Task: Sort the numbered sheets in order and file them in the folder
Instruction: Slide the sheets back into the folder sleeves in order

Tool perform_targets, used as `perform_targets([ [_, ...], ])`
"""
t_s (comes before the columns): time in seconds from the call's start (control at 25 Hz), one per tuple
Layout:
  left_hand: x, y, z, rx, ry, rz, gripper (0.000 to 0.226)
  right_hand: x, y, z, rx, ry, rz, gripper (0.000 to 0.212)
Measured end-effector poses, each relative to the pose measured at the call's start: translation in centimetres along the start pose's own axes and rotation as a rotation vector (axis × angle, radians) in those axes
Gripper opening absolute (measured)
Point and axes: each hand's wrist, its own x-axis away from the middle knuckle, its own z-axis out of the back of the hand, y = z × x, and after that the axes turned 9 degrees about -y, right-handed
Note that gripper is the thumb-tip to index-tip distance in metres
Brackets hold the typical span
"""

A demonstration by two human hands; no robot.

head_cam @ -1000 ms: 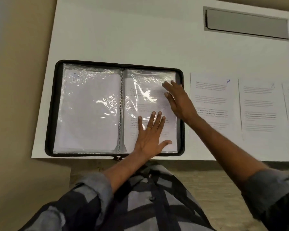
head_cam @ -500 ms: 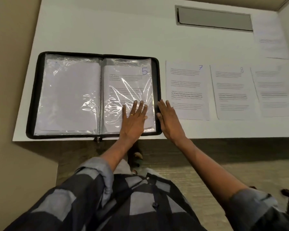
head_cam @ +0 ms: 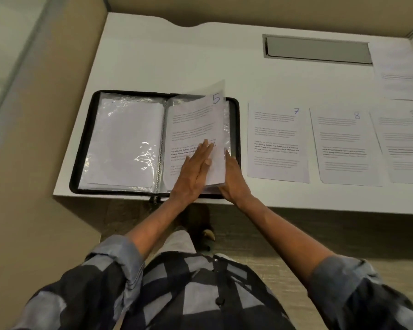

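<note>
Head view: the black zip folder (head_cam: pixel 82 144) is lying open on the white desk (head_cam: pixel 177 55), close to its front edge and towards the left. The clear sleeve carrying sheet 5 (head_cam: pixel 191 125) is standing up off the folder's right half, hinged at the spine, with its free edge raised and tilting. The left hand (head_cam: pixel 193 172) is lying flat on the printed face of that sleeve, fingers straight and together, gripping nothing. The right hand (head_cam: pixel 234 177) is sitting just beside it at the sleeve's free edge, fingers stretched out straight and touching the plastic from the right; no pinch is showing. Just right of the folder, sheet 7 (head_cam: pixel 274 144) and sheet 8 (head_cam: pixel 341 148) are lying face up in a row, with a third sheet (head_cam: pixel 405 144) beside them, its number blurred. Another sheet (head_cam: pixel 398 70) is resting well back at the far right, next to a grey panel (head_cam: pixel 317 50) set in the desk
</note>
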Motion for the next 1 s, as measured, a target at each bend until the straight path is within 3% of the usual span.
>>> perform_targets([
  [0.2, 2.2, 4.1, 5.5, -0.016, 0.16, 0.069, 0.1, -3.6, -8.1, -2.4, -0.225, 0.013, 0.163, 0.074],
  [0.28, 3.4, 4.5, 8.7, -0.076, 0.249, 0.112, 0.091, -4.9, -11.1, -3.3, -0.242, -0.033, 0.242, 0.075],
  [0.36, 5.2, 4.0, 12.5, -0.021, 0.312, 0.204, 0.082, -6.8, -13.0, -4.9, -0.096, -0.088, 0.316, 0.074],
  [0.56, 9.3, -2.2, 19.3, -0.208, 0.505, 0.337, 0.094, -10.2, -13.9, -8.9, 0.092, -0.26, 0.254, 0.075],
  [0.72, 10.7, -9.3, 20.3, -0.396, 0.378, 0.433, 0.087, -12.1, -13.0, -11.9, 0.238, -0.357, 0.208, 0.068],
  [0.88, 10.5, -14.3, 19.7, -0.538, 0.21, 0.483, 0.063, -12.1, -12.3, -14.2, 0.432, -0.348, 0.22, 0.06],
  [1.0, 10.6, -16.2, 18.7, -0.527, 0.124, 0.494, 0.077, -12.0, -12.1, -14.9, 0.479, -0.313, 0.216, 0.06],
])
